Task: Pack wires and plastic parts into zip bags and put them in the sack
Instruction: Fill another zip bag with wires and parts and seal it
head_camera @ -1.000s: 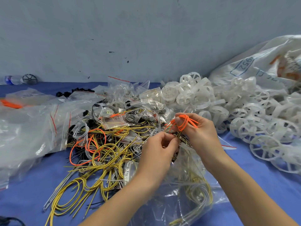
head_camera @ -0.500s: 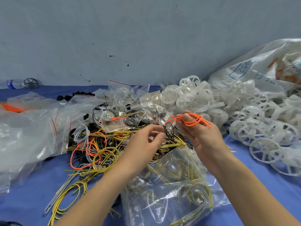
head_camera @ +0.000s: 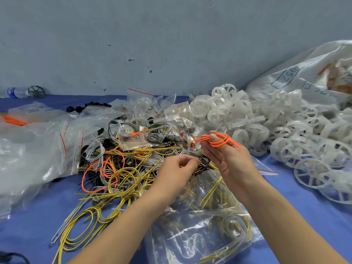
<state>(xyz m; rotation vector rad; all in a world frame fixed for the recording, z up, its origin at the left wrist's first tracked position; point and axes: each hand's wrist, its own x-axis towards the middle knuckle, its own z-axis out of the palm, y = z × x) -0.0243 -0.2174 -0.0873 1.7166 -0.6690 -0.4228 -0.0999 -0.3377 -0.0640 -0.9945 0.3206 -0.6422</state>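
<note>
sack (head_camera: 304, 77) cut off right, bottle (head_camera: 16, 92) blurred

Straight ahead of you stands a pale grey-blue painted wall (head_camera: 171, 44), scuffed, with a few small dark specks (head_camera: 150, 71) scattered near its middle. Beneath everything lies a flat blue work surface (head_camera: 34, 221), which shows at your near left and runs back to the foot of the wall. At the far left, close against that wall, a clear plastic water bottle with a blue label (head_camera: 16, 92) lies on its side. A thin black cord (head_camera: 11, 257) curls in at your bottom-left corner, cut off by the frame's edge.
</note>
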